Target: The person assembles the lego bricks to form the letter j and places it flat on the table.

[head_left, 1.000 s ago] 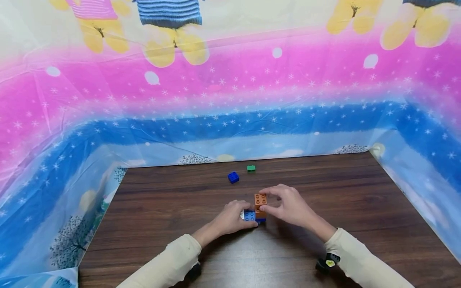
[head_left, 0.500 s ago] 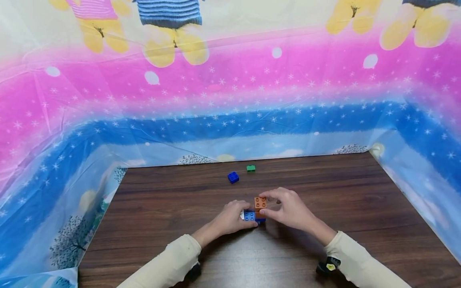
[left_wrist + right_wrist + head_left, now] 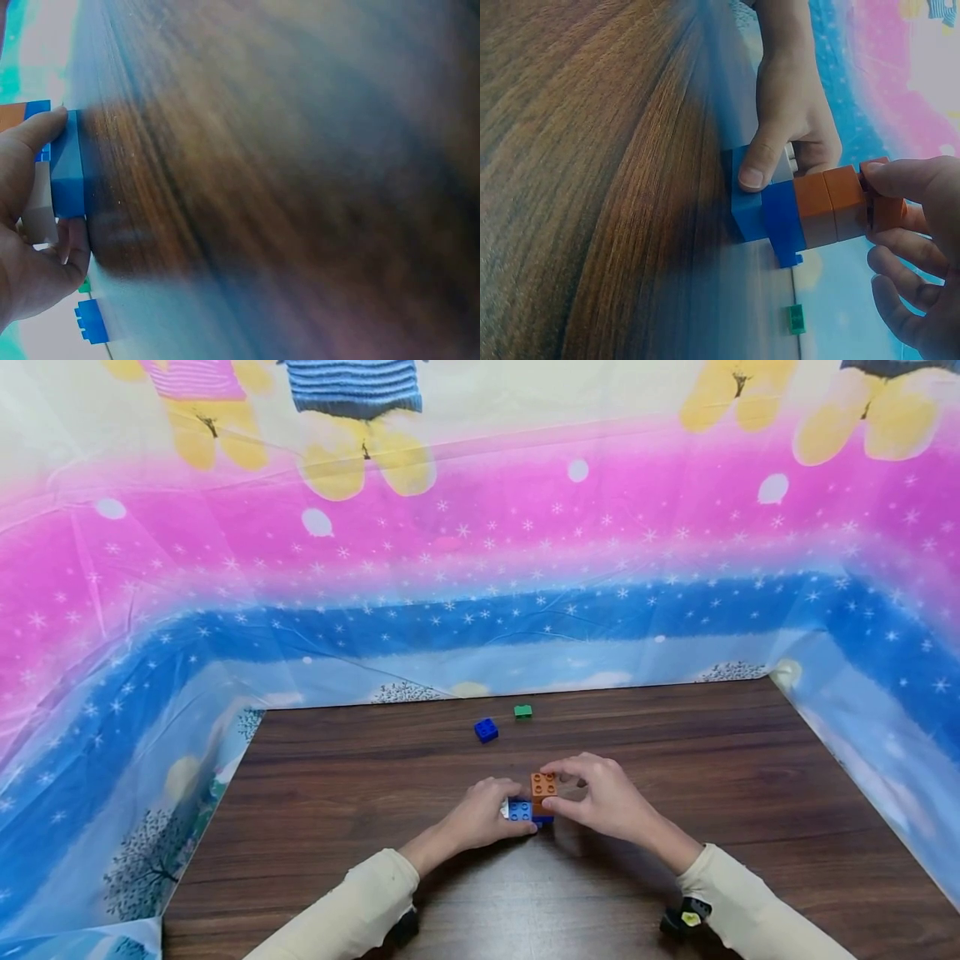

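A small stack of toy building blocks stands on the table in front of me. My left hand [image 3: 483, 814] grips its base, a blue block [image 3: 744, 206], with the thumb pressed on it. Next to that hand a white block [image 3: 41, 206] shows in the left wrist view. A darker blue block [image 3: 784, 217] sits on the base and carries two orange blocks [image 3: 831, 206]. My right hand [image 3: 600, 789] pinches another orange block [image 3: 543, 783] at the top of the stack. In the right wrist view this block looks slightly tilted, with a narrow gap under part of it.
Farther back on the wooden table [image 3: 337, 760] lie a loose blue block [image 3: 486, 730] and a small green block [image 3: 522, 712]. A printed cloth [image 3: 480, 635] hangs around the back and sides of the table.
My right hand has come down a little with the orange block, which sits lower over the stack than a second ago. The left hand keeps its place on the base.
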{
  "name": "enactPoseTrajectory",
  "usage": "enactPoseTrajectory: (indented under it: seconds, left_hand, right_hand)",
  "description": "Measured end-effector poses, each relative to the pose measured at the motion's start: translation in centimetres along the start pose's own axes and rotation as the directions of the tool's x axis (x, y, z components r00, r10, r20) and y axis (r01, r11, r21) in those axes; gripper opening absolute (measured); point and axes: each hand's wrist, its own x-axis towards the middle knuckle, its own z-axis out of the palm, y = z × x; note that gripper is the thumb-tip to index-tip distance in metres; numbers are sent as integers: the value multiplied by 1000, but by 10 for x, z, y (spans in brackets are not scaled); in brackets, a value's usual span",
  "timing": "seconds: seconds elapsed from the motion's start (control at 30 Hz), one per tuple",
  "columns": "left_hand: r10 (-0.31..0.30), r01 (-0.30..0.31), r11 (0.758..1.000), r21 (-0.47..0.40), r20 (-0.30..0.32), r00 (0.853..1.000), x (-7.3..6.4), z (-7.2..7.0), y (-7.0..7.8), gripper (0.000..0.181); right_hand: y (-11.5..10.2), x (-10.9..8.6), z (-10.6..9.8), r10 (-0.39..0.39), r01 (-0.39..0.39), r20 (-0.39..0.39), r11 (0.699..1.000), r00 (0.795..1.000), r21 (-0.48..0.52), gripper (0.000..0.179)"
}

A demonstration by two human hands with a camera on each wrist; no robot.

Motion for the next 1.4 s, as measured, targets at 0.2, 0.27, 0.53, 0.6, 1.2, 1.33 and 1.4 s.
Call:
enactPoseTrajectory:
  seconds: [0.2,0.27,0.53,0.6,1.2,1.33,1.4]
  left_hand:
    - [2,-2,1000,-1,4,1000,0,0,0,45]
    - [2,-2,1000,-4,5,1000,0,0,0,45]
    - [1,-1,1000,-3,4,1000,0,-1,1,42]
    - [2,-2,1000,-1,5,1000,0,-1,1,41]
    - [9,-9,1000,5,4,1000,0,-2,1,43]
    - [10,-10,1000,-1,5,1000,1,-2,1,42]
    - [7,-7,1000,0,6,1000,1,-2,1,42]
  right_hand:
    - [-1,1,-1,-7,7,14,1000,1000,-13,38]
    - [-1,2,-1,-8,8,18,1000,1000,-16,37]
    - [-2,3,-1,-11,12,34,1000,999,-18,37]
    - [-3,3,-2,-20,21,37,1000,999,-10,38]
    - [-2,7,-7,19,-23,96,999,995,43,41]
    - [-3,7,-8,14,-16,93,1000,996,23,40]
    - [-3,7,-7,7,-7,86,1000,996,6,40]
